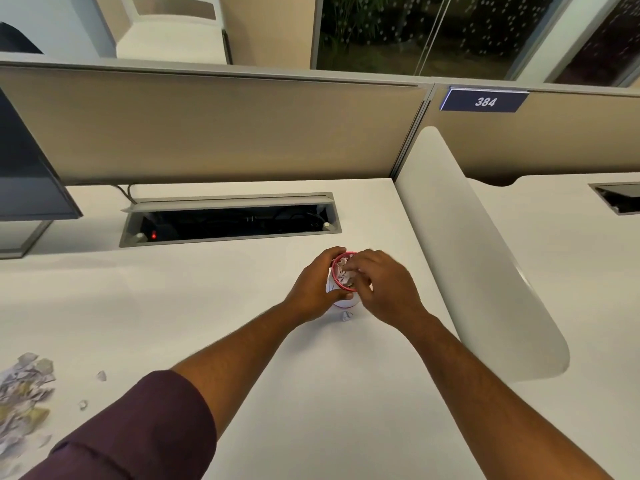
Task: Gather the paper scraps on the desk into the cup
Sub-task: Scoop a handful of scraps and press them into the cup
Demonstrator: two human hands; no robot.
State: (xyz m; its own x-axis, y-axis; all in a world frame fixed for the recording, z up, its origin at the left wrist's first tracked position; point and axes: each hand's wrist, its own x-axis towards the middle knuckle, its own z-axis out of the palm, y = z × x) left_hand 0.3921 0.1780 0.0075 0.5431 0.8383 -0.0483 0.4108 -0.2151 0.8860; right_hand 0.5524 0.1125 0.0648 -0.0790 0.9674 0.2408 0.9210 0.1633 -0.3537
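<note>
At the near left edge of the white desk [207, 306] lies a heap of paper scraps [20, 396], crumpled white and greyish bits with some yellow, and two stray bits just to its right. Toward the middle right, the left hand [313, 292] is wrapped around the side of the cup [337, 296], white with a red rim and full of crumpled scraps. The right hand [381, 285] hovers over its mouth, fingers bunched; what they pinch I cannot tell. One loose scrap [347, 315] lies just near the cup's base.

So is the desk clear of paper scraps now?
No, a pile of scraps lies at the desk's left edge, and one scrap sits beside the cup.
</note>
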